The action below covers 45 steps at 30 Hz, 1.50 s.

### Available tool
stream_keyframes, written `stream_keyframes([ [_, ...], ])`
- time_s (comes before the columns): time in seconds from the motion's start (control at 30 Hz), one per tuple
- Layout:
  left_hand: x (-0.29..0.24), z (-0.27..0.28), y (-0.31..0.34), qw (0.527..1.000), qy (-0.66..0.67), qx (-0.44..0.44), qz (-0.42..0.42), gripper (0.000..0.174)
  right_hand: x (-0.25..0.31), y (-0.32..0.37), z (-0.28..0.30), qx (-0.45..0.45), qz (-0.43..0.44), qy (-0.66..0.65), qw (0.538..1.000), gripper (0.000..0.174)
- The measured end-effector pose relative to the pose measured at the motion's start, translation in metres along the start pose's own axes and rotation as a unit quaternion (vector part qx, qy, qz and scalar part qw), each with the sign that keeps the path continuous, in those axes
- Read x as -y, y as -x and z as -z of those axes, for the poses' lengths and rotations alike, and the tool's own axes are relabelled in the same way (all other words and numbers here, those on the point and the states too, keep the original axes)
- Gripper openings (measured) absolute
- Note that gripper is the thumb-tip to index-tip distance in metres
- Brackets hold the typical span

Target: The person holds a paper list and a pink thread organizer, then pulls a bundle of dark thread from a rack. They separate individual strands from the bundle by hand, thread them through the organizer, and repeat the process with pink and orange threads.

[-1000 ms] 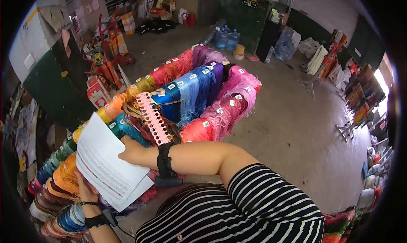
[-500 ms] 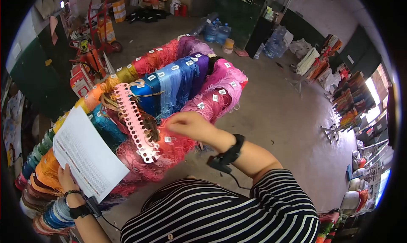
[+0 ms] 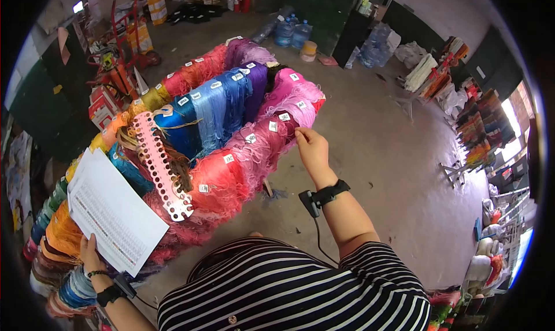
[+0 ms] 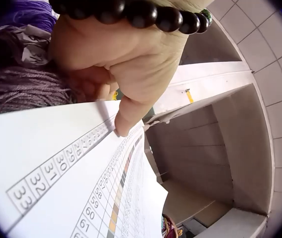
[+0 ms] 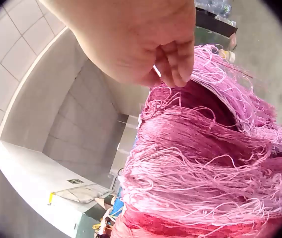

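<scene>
My left hand (image 3: 89, 256) pinches printed paper sheets (image 3: 115, 212) at the lower left edge, thumb on top. In the left wrist view, the thumb (image 4: 131, 114) lies over a chart with numbered rows and small colour swatches. My right hand (image 3: 314, 152) is at the outer side of the row of pink skeins, thumb and fingers drawn together at the dark pink thread (image 3: 277, 136). The right wrist view has its curled fingertips (image 5: 180, 79) at the top of that thread (image 5: 190, 131). A pink card with holes (image 3: 156, 160), brown strands attached, lies across the skeins.
Blue skeins (image 3: 214, 108) and red skeins (image 3: 202, 77) with white number tags fill the other rows. Orange skeins (image 3: 60, 230) are beside the paper. A red hand truck (image 3: 130, 36), water bottles (image 3: 292, 33) and a hanging-yarn rack (image 3: 485, 129) stand farther off.
My right hand has left the paper, passed over the red skeins and gone right to the dark pink thread. The left hand still holds the paper, now lower left in view.
</scene>
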<state>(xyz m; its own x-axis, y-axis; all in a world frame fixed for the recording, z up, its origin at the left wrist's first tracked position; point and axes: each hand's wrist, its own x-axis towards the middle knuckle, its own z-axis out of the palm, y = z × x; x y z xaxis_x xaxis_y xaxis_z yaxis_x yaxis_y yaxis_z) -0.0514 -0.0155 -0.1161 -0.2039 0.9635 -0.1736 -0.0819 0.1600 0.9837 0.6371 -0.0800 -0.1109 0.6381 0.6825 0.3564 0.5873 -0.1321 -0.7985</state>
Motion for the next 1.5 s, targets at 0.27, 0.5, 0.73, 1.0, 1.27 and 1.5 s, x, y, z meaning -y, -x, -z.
stream_keyframes([
  [0.27,0.024,0.015,-0.016,0.996,-0.003,-0.068,-0.057,0.023,-0.010,-0.007,-0.010,-0.037,0.001,0.007,0.999,0.019],
  [0.5,0.015,0.001,-0.009,0.993,-0.040,-0.086,-0.067,0.045,0.026,0.012,-0.010,0.018,0.101,0.031,0.994,0.015],
  [0.73,0.002,-0.018,-0.001,0.992,0.058,-0.105,-0.049,0.055,0.035,0.032,-0.031,0.026,0.101,-0.018,0.994,0.011],
  [1.0,0.021,-0.003,-0.019,0.993,-0.069,-0.044,-0.082,0.047,0.051,0.053,-0.040,0.070,0.287,0.005,0.956,0.023],
  [1.27,0.008,-0.007,-0.028,0.990,0.067,-0.111,-0.055,0.040,0.060,0.094,-0.053,0.261,0.318,0.011,0.911,0.021],
  [1.5,0.020,-0.005,-0.035,0.989,0.051,-0.120,-0.073,0.039,0.076,0.060,-0.058,0.118,0.349,0.092,0.925,0.043],
])
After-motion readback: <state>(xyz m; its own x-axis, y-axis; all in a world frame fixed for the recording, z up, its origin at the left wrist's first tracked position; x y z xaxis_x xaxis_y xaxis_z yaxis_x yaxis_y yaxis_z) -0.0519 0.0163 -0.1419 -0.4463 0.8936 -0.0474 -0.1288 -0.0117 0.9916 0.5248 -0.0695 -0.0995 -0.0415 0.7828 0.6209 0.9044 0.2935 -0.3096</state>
